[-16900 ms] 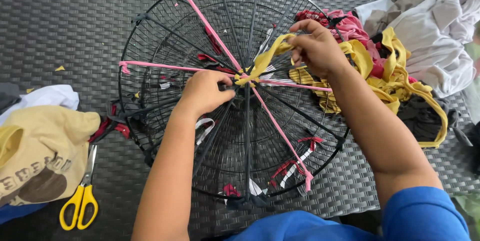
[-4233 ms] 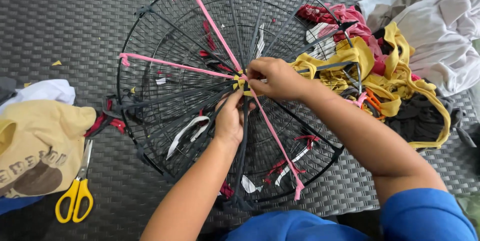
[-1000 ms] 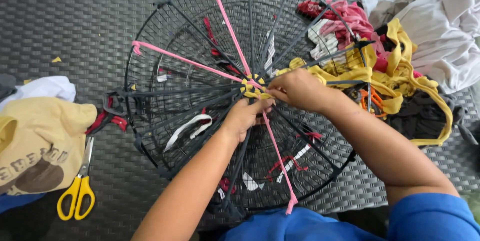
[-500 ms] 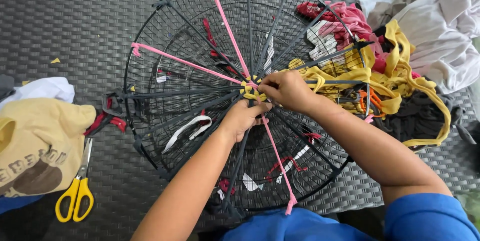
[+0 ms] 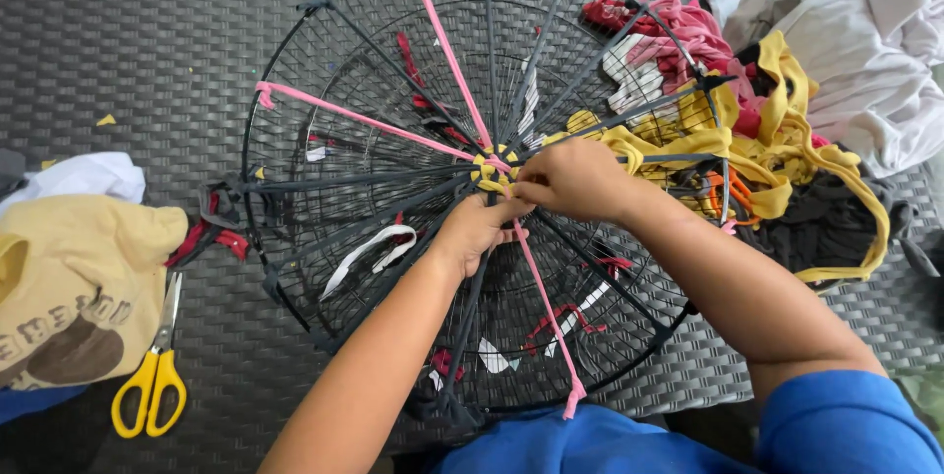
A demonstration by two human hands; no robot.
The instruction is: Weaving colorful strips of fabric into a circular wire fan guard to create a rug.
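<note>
A round black wire fan guard (image 5: 295, 51) lies on a dark woven surface, strung with dark and pink fabric strips (image 5: 354, 118) like spokes. At its hub a yellow fabric strip (image 5: 678, 145) is woven into a small ring. My right hand (image 5: 575, 177) pinches the yellow strip right at the hub. My left hand (image 5: 480, 230) rests just below the hub, fingers curled against the spokes and the strip. The strip trails away to the right into a heap of yellow fabric.
Yellow-handled scissors (image 5: 147, 385) lie at lower left beside a tan printed shirt (image 5: 74, 287). A pile of red, yellow, dark and white cloth (image 5: 846, 71) sits at upper right. Loose strips lie under the guard.
The hands have stayed at the hub, working the yellow strip around it; the right hand shifted slightly left. The guard barely moved.
</note>
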